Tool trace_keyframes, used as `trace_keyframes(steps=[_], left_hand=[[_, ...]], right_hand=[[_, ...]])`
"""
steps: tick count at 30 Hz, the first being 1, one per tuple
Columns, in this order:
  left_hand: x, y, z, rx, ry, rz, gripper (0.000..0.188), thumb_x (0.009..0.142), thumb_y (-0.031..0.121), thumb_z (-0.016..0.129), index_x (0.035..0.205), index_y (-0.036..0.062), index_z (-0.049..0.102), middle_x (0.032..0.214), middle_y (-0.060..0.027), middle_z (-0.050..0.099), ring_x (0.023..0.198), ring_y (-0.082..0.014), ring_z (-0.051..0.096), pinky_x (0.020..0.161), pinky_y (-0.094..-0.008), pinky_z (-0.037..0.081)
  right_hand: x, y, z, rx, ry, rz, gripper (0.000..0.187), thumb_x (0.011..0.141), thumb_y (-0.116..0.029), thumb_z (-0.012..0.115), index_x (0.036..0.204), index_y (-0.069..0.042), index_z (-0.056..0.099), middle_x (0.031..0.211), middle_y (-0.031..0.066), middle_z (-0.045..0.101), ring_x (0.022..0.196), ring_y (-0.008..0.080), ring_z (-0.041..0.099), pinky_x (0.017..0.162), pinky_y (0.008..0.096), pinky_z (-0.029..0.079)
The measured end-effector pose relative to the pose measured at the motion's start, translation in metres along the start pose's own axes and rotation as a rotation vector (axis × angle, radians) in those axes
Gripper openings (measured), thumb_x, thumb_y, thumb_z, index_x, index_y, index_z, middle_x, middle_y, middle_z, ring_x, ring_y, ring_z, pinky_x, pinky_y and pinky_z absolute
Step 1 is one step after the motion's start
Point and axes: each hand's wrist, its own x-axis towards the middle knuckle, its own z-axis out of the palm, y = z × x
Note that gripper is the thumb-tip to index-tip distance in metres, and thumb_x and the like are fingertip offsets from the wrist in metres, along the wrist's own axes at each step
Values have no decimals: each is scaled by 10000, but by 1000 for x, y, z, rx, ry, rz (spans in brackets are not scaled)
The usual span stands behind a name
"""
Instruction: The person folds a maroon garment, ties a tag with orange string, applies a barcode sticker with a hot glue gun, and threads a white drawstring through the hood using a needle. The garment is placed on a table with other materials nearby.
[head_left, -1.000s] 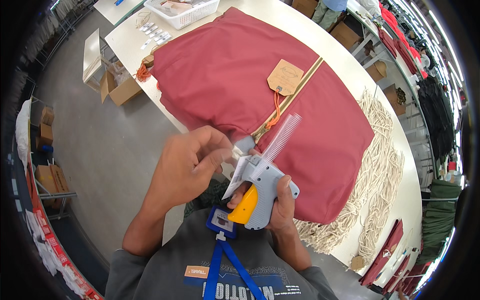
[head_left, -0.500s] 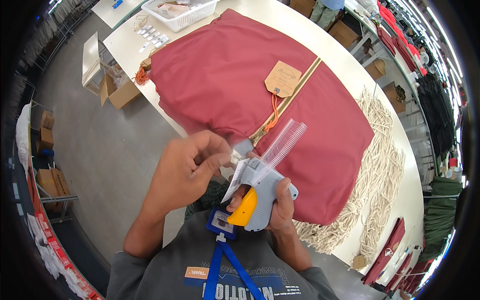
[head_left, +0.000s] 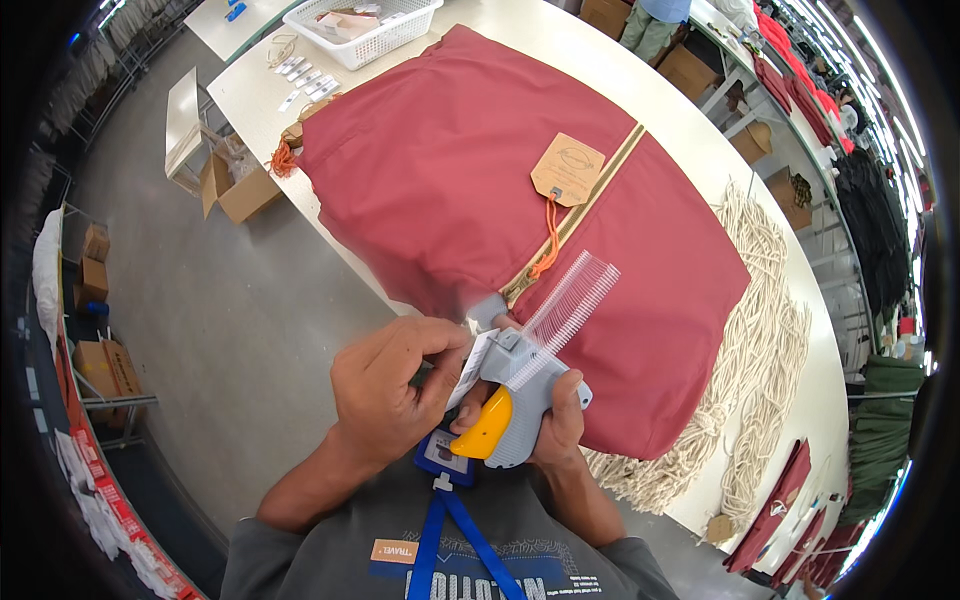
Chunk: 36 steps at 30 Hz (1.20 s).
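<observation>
Left hand (head_left: 395,385) lowered beside white tag (head_left: 470,366), fingers curled, grip unclear; tagging gun (head_left: 528,385) gripped by right hand (head_left: 561,428); tagging judged unfinished.

A grey tagging gun (head_left: 530,385) with a yellow trigger (head_left: 484,425) tilts at lower centre, its clear fastener comb (head_left: 574,303) slanting toward upper right. A white tag (head_left: 471,367) hangs at its nose. The dark-red zipped garment (head_left: 450,160) spreads across the upper middle.
</observation>
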Motion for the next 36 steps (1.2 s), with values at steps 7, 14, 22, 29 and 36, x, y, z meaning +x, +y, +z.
trace_keyframes(steps=[7, 14, 22, 29, 36], left_hand=[[-8, -4, 9, -19, 74, 28, 188, 793, -99, 763, 930, -5, 676, 826, -122, 707, 642, -241, 693, 545, -308, 526], [-14, -8, 15, -62, 94, -7, 152, 807, -88, 749, 930, -15, 697, 823, -121, 700, 639, -248, 684, 546, -312, 524], [-23, -2, 17, -87, 76, -74, 162, 821, -82, 734, 969, -20, 720, 869, -107, 688, 757, -249, 656, 639, -320, 520], [-34, 0, 15, -136, 94, -160, 172, 879, -81, 718, 1040, -24, 742, 1002, -116, 674, 836, -227, 654, 710, -317, 526], [-36, 1, 17, -385, 121, -353, 99, 950, 21, 703, 1024, -36, 734, 938, -118, 717, 805, -199, 684, 704, -289, 528]], right_hand=[[-1, 3, -5, 44, -36, 2, 945, 994, -789, 290, 1641, -105, 215, 1065, 246, 703, 935, 318, 732, 857, 447, 603], [0, 2, -11, 74, -36, 37, 991, 986, -761, 412, 1634, -38, 212, 1092, 223, 695, 960, 308, 725, 869, 420, 583], [2, -3, -2, -23, 81, 87, 974, 991, -749, 412, 1612, -21, 236, 1191, 200, 651, 944, 291, 728, 811, 395, 601], [7, -9, 4, -188, 87, 110, 1002, 957, -846, 219, 1542, -38, 305, 814, 173, 668, 679, 213, 667, 651, 321, 565], [6, -8, 9, -184, 153, 74, 974, 961, -839, 215, 1454, -16, 382, 603, 129, 587, 449, 177, 538, 456, 276, 476]])
